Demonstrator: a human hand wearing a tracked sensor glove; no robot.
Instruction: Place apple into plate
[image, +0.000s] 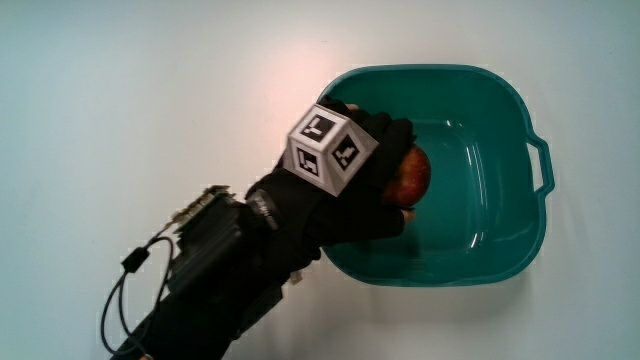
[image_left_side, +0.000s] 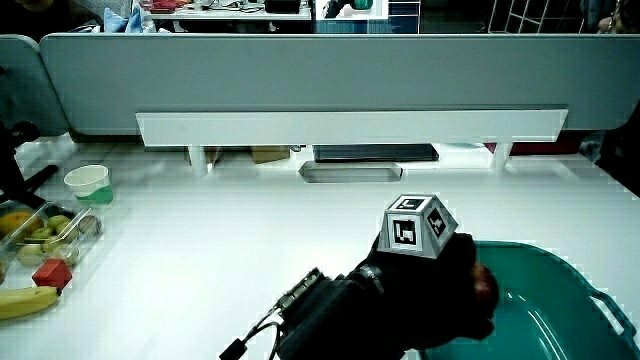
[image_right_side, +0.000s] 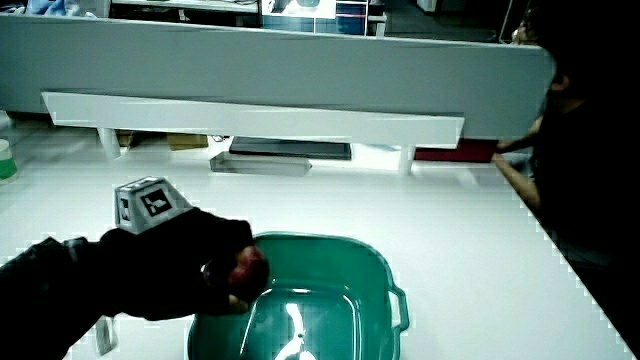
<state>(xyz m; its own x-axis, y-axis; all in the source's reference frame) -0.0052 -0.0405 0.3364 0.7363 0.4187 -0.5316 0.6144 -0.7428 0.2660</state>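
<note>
A red apple (image: 410, 176) is held in the gloved hand (image: 365, 185) over the inside of a teal basin (image: 500, 120). The fingers wrap around the apple, hiding most of it. The patterned cube (image: 325, 148) sits on the back of the hand. In both side views the apple (image_left_side: 486, 287) (image_right_side: 247, 266) shows as a small red patch past the glove (image_left_side: 430, 290) (image_right_side: 185, 265), above the basin (image_left_side: 560, 300) (image_right_side: 330, 300). No plate is in view; the basin is the only container near the hand.
A clear tray of fruit (image_left_side: 45, 232), a banana (image_left_side: 25, 302) and a small white cup (image_left_side: 88, 181) stand at the table's edge in a side view. A low partition (image_left_side: 350, 128) runs along the table farther from the person. Cables (image: 125, 290) trail from the forearm.
</note>
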